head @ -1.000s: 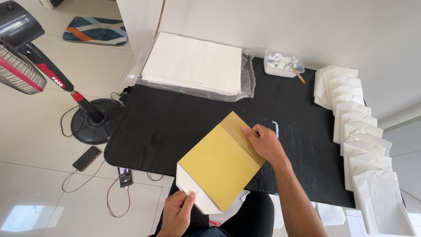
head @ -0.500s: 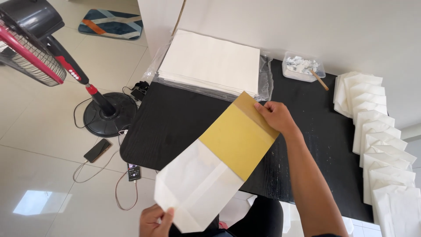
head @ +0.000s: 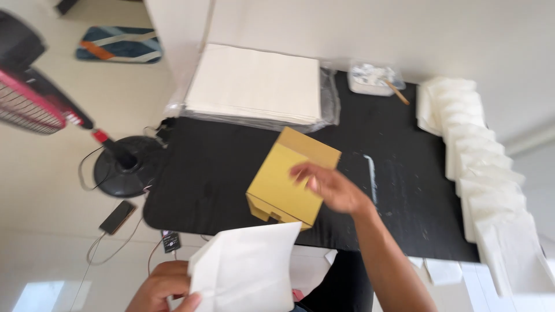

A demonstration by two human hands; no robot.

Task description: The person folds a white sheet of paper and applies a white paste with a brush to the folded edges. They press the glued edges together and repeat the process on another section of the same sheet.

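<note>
My left hand [head: 165, 287] gripped the white bag [head: 245, 268], now pulled off the yellow board [head: 292, 176] on the black worktop [head: 219, 167]; my right hand [head: 329, 188] hovered open above it.

The cardboard block [head: 292, 179] lies on the middle of the table [head: 219, 167]. Behind the block sits the stack of paper sheets [head: 254, 84]. Right of it runs a row of folded bags [head: 485, 173]. Left of it, on the floor, stands the fan base [head: 121, 166].
</note>
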